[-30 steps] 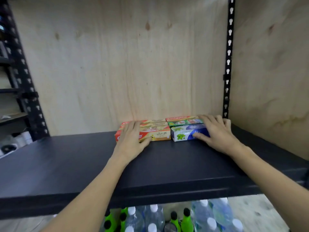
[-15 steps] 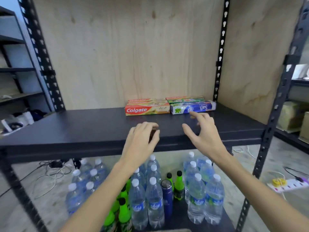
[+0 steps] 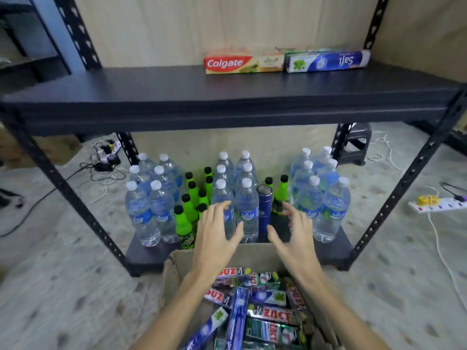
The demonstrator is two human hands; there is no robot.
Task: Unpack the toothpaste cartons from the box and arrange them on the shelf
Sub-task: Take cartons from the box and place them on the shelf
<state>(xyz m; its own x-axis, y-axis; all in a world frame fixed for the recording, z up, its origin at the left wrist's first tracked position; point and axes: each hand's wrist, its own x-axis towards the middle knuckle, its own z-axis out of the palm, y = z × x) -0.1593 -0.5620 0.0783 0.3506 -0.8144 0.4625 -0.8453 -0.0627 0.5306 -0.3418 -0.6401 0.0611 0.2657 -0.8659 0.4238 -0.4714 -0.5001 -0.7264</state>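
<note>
Plywood backs the dark metal shelf [image 3: 177, 97], where the Colgate carton [image 3: 243, 63] and the blue Safi carton [image 3: 327, 61] lie end to end and touching near the right rear upright, with more cartons lined up behind them. A second ago both hands were flat on these cartons, squaring them up; since then they have drawn back off the shelf and dropped, and the view has tipped down with them, so the cardboard box [image 3: 174, 263] on the floor now shows at the bottom. That placement looks finished, and the next pick is probably starting. The left hand [image 3: 217, 238] and the right hand [image 3: 294, 238] hover above the far edge of the box, each grip released, fingers spread and loosely bent, holding nothing. Inside the box the remaining toothpaste cartons [image 3: 262, 311] lie jumbled at crossed angles: long, slim, glossy packs in blue, green and red, several marked ZACT. Many are left, so the task is at an early stage. Water bottles [image 3: 246, 198] and green bottles [image 3: 188, 210] fill the lower shelf [image 3: 146, 256] just beyond the hands.
</note>
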